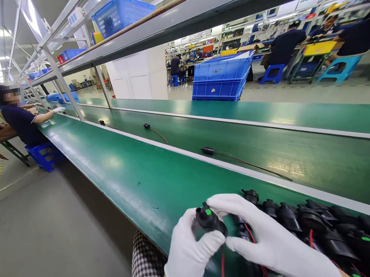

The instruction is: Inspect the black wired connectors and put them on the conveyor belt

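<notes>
My left hand (193, 256), in a white glove, grips a small black cylindrical wired part (210, 221) between thumb and fingers. A green dot shows on its top, and a red wire (223, 271) hangs beneath it. From the other side, my gloved right hand (262, 229) closes its thumb and fingertips around the same part. Both hands are just above the near edge of the green bench (120, 177). Beside and behind my right hand lies a pile of similar black parts (331, 227) with red wires, partly covered by that hand.
Beyond a white rail, a green belt (176, 130) carries several wired black parts (208, 150). Blue crates (220, 80) stand past it. Overhead, a shelf holds a blue basket (121, 14). A co-worker (19, 114) sits at the bench's far left; other people work in the background.
</notes>
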Available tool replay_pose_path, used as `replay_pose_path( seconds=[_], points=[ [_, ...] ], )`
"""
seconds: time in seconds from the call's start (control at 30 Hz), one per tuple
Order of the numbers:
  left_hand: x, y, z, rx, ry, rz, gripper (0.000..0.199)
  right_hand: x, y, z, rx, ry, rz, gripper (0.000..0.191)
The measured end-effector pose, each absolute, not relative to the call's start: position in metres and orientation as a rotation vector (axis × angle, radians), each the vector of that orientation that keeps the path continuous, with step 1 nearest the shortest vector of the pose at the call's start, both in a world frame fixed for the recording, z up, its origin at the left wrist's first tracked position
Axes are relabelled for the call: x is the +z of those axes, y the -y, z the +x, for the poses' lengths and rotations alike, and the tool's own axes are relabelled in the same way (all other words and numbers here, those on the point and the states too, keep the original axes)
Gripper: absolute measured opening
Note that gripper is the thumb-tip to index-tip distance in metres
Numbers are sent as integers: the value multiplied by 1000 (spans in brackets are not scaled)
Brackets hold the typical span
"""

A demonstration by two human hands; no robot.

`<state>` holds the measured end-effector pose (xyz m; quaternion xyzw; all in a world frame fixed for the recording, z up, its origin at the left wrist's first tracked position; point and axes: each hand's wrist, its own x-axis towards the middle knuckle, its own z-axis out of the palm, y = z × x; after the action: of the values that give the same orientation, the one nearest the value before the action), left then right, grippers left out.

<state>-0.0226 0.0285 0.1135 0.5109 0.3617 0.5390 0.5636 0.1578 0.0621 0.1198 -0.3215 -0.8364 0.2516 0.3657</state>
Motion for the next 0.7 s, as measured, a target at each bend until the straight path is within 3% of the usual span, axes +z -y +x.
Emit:
replay_pose_path(
  seconds=[0.1,0.5,0.6,0.7],
  points=[
    [112,-27,-29,1344,-1074,1473,35,122,-60,164,532,2213,-772,56],
    [109,-24,-28,1289,-1142,1856,48,123,-45,148,248,2208,-849,61],
    [108,-22,-28,1291,-1171,1954,49,121,-44,146,279,2162,-862,54],
    [105,-18,-26,1314,-1239,1958,43,121,-48,147,523,2042,-929,48]
  ],
)
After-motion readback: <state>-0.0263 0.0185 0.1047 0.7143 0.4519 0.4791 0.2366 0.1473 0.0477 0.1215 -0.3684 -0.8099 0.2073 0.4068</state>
